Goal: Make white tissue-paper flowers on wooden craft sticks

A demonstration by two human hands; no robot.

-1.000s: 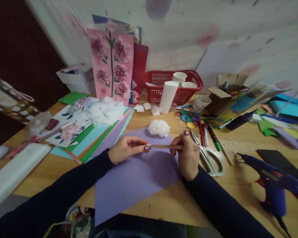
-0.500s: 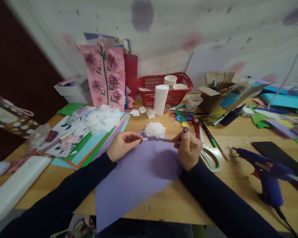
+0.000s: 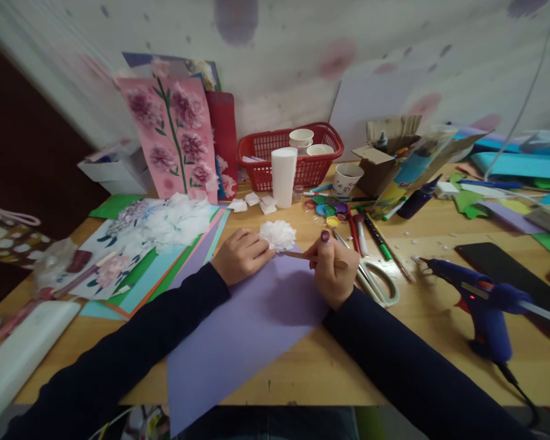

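Note:
A fluffy white paper flower (image 3: 277,236) lies at the top end of a purple sheet of paper (image 3: 238,342). My left hand (image 3: 242,255) is closed with its fingertips against the flower's lower left edge; what they pinch is hidden. My right hand (image 3: 333,269) grips a flat wooden stick (image 3: 297,254), held low and level, its tip pointing left at the flower's lower edge.
Beside my right hand lie scissors (image 3: 382,284), markers and a paint palette (image 3: 330,208). A blue glue gun (image 3: 479,293) rests at the right. Behind stand a white roll (image 3: 283,177), a red basket (image 3: 261,174) and a paper cup (image 3: 348,178). Coloured sheets (image 3: 142,287) lie left.
My left hand has turned over and moved its fingers, which pinched a small white piece, up to the flower's edge. My right hand keeps the stick by the flower. The view has shifted slightly right.

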